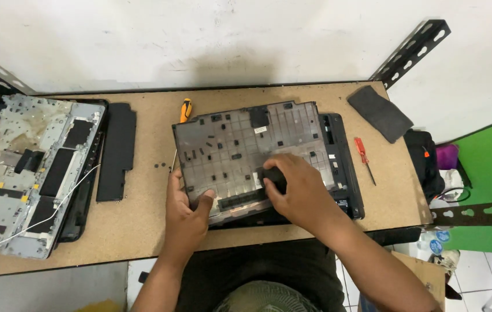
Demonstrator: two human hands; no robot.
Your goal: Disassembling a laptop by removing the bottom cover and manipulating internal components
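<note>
Workbench [142,231]: chipboard top, carries everything. Far left of the grip, a second stripped laptop chassis [23,173], partly cut off by the frame edge, a white wire across it.

Laptop base [347,173] sits centre; its grey bottom cover [228,144] lies skewed on it, inner ribs up. Left hand [183,216] clamps the cover's near-left corner, thumb on top, fingers under. Right hand [301,190] is curled around a small black part [273,176] on the cover's near half; what the part is, cannot tell.

Beyond the grip: yellow-handled screwdriver [186,110]. Right of it: small red screwdriver [362,155].

Risk: flexing the thin cover from one corner could snap clips or ribs.

Hidden: fingertips under the cover; anything between cover and base.
</note>
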